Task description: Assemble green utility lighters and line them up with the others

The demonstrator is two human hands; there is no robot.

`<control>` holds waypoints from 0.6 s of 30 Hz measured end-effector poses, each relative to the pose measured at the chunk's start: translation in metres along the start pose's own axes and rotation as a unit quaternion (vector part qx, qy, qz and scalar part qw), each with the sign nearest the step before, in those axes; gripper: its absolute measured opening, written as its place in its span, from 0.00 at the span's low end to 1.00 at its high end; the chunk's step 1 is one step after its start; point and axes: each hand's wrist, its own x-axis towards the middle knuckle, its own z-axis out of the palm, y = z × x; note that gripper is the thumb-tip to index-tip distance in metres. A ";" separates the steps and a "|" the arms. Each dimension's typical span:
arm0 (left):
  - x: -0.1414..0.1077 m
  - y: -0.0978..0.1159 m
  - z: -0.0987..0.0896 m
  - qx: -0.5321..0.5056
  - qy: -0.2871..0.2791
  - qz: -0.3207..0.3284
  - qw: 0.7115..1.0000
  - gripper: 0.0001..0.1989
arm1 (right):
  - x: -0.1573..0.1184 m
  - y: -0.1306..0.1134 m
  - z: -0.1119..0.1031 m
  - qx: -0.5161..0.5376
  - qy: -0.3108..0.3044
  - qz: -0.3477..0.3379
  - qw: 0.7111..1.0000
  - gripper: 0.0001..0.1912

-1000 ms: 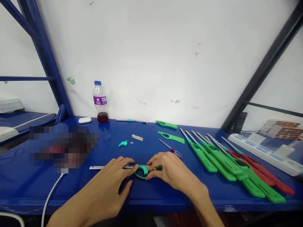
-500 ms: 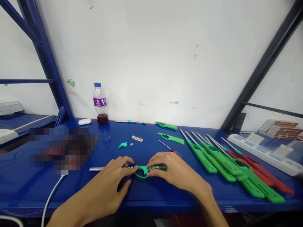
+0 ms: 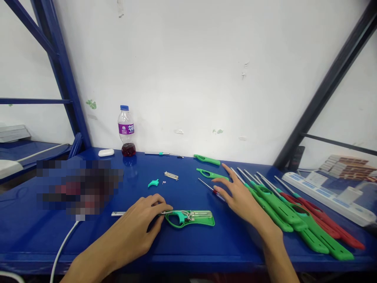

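Observation:
On the table in front of me lies a gas lighter [image 3: 190, 222] with its green half shell uncovered, showing a clear fuel tank, a teal trigger and wires. My left hand [image 3: 144, 220] is closed over its metal barrel, which sticks out on the far side of the fingers. Fingers apart and holding nothing, my right hand [image 3: 238, 192] hovers by a screwdriver [image 3: 207, 184] with a clear and red handle. Beyond it are two green shell halves [image 3: 206, 160]. A loose teal trigger [image 3: 153, 183], a tiny part and a small clear tank [image 3: 171, 175] lie farther back.
Assembled green and red lighters [image 3: 294, 214] are piled at the right, beside a white power strip [image 3: 326, 196]. A drink bottle [image 3: 126, 131] and a white case [image 3: 106, 152] stand near the wall. A loose barrel [image 3: 163, 154] lies at the back. Left, a blurred patch has a white cable [image 3: 63, 243].
My right hand has let go of the lighter's handle end and moved right and away from me, spreading its fingers. The tank end now shows. My left hand stays on the barrel.

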 end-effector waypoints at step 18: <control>0.007 -0.024 -0.023 0.041 0.131 -0.134 0.981 0.13 | 0.044 -0.026 -0.006 -0.121 -0.062 -0.033 0.990 0.17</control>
